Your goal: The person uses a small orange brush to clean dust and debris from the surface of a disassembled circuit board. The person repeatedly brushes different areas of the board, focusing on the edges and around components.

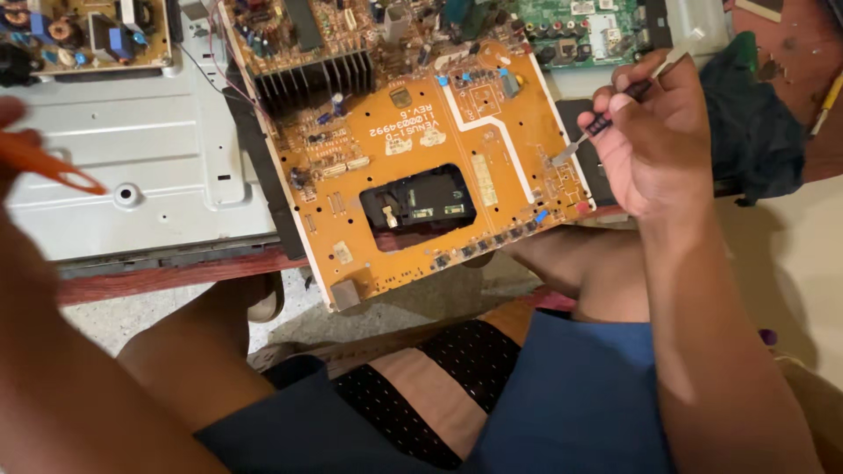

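A large orange circuit board (413,167) lies tilted in front of me, with a black heat sink (312,83) near its top and a rectangular cut-out (419,206) in the middle. My right hand (654,140) grips tweezers (615,110), whose metal tip rests near the board's right edge. My left hand (13,145) is blurred at the far left edge, closed on a thin orange tool (53,167) that points right over the grey metal panel (149,158).
A smaller brown board (83,35) sits at the top left, a green board (584,31) at the top right. A dark cloth (751,123) lies to the right. My knees and blue shorts (571,395) fill the bottom.
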